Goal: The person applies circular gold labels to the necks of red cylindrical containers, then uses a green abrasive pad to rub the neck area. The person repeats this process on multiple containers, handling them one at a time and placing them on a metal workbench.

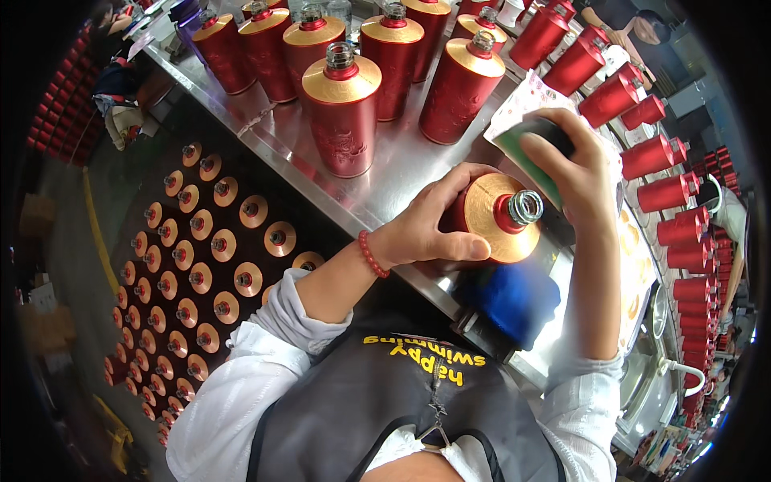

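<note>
My left hand (434, 221) is wrapped round a red bottle (487, 210) with a gold shoulder and an open clear glass neck, which tilts toward me. In my right hand (577, 157) is a hand-sized block (530, 165) with a dark top and a green face, held just beyond the bottle's neck. I cannot make out exactly what kind of block it is, nor whether it touches the bottle. White paper with red print (540, 95) lies behind it. Below the bottle sits a blurred blue object (514, 301).
Several similar bottles (342, 112) stand upright on the metal table (273, 149). Left of the table, many more (201, 277) are packed in rows lower down. On the right, red bottles (646, 157) line a long row, with another person (622, 36) beyond.
</note>
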### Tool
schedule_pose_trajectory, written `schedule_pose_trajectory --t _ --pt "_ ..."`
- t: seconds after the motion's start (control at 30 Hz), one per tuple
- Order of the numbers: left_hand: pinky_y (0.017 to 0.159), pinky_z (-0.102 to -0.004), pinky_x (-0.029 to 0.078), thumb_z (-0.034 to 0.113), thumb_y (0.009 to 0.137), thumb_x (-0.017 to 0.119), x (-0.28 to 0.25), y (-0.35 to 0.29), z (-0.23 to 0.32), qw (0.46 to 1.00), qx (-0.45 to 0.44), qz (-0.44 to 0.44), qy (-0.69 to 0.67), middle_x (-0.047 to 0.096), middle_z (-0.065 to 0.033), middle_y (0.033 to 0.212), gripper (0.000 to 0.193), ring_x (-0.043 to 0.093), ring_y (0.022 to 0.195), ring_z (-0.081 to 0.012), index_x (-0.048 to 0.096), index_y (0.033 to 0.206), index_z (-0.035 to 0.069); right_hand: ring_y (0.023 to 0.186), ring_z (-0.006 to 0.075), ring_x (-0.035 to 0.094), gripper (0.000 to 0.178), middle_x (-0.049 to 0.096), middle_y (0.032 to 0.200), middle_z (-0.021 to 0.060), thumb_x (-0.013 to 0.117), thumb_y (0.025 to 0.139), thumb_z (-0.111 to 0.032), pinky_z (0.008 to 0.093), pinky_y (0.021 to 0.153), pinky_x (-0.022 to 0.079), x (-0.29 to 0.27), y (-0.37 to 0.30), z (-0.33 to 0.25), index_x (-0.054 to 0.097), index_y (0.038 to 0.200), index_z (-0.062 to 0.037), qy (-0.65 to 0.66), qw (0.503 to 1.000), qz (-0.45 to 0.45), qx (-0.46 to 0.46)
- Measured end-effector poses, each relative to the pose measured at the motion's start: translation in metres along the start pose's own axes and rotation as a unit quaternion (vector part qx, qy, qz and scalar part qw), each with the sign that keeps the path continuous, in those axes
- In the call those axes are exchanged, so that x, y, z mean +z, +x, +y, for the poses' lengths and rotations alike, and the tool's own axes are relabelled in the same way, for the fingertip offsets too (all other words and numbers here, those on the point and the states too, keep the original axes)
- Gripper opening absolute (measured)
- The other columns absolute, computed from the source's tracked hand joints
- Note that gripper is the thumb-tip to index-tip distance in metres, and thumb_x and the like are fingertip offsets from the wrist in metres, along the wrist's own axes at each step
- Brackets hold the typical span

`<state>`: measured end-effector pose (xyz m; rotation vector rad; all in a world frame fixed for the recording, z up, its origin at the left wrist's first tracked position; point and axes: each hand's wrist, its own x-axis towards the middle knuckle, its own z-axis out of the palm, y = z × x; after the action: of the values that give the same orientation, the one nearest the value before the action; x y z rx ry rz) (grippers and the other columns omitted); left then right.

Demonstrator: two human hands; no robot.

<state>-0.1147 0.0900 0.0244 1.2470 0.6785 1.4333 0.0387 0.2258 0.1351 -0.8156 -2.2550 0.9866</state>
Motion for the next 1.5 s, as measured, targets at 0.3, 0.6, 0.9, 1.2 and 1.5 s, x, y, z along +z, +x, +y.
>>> schedule_pose_trajectory --t 0.3,0.6,0.9,1.2,1.5 --pt "0.120 -0.0527 0.019 0.062 0.084 0.071 0.001 -0.007 -0.024 0.854 0.310 0.157 0.388 0.050 -0.0208 0.139 0.101 0.045 0.134 -0.0387 0.028 0.152 0.001 0.087 0.0100 0.063 0.029 0.067 0.097 0.0028 0.076 0.090 -0.021 0.0248 0.080 0.051 0.013 -0.021 0.025 0.065 0.110 -0.0025 0.225 0.969 -0.033 0.099" --pt "0.118 -0.0600 0.021 0.029 0.095 0.067 0.035 -0.036 -0.008 0.713 0.307 0.214 0.593 0.062 -0.0063 0.125 0.039 0.050 0.123 -0.0314 0.059 0.130 0.014 0.089 0.0103 0.062 0.031 0.067 0.097 0.0034 0.077 0.090 -0.022 0.0250 0.081 0.051 0.019 -0.018 0.031 0.065 0.110 -0.0016 0.227 0.969 -0.028 0.089" --pt "0.108 -0.0568 0.033 0.024 0.088 0.074 0.035 -0.032 0.003 0.700 0.331 0.228 0.590 0.058 -0.0028 0.112 0.031 0.045 0.110 -0.0294 0.062 0.116 0.017 0.090 0.0102 0.061 0.031 0.067 0.099 0.0035 0.076 0.091 -0.023 0.0249 0.083 0.050 0.019 -0.021 0.034 0.066 0.111 -0.0018 0.174 0.983 -0.003 0.056" --pt "0.112 -0.0577 0.028 0.033 0.092 0.071 0.048 -0.036 0.004 0.729 0.323 0.207 0.566 0.059 -0.0046 0.118 0.038 0.045 0.116 -0.0324 0.057 0.121 0.011 0.088 0.0095 0.062 0.028 0.067 0.096 0.0038 0.074 0.092 -0.022 0.0264 0.079 0.051 0.013 -0.031 0.032 0.066 0.111 -0.0018 0.190 0.980 -0.002 0.065" --pt "0.107 -0.0437 0.043 0.044 0.079 0.085 0.057 -0.008 -0.003 0.899 0.202 0.230 0.313 0.051 -0.0226 0.131 0.101 0.054 0.123 -0.0350 0.027 0.145 -0.006 0.088 0.0098 0.062 0.028 0.068 0.094 0.0032 0.074 0.091 -0.022 0.0268 0.079 0.052 0.009 -0.027 0.022 0.065 0.110 -0.0029 0.109 0.993 -0.009 0.035"
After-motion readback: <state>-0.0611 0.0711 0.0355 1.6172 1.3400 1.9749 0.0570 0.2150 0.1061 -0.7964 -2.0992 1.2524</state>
